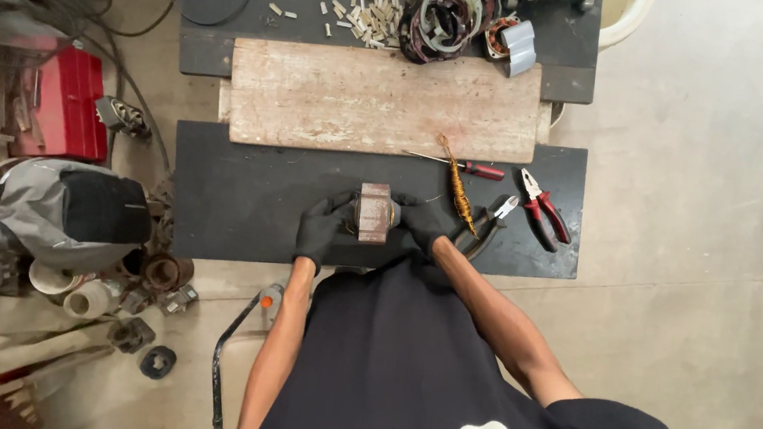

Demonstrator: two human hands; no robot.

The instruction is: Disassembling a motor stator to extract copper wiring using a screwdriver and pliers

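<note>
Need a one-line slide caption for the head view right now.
Two gloved hands, left hand and right hand, grip a motor stator core beside pliers.

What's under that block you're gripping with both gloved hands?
The rusty metal block, held by the left hand and right hand, rests on the black bench top. Whatever lies directly beneath it is covered.

Rough worn wooden plank (383, 103) lies on matt black bench (244, 192).
</note>
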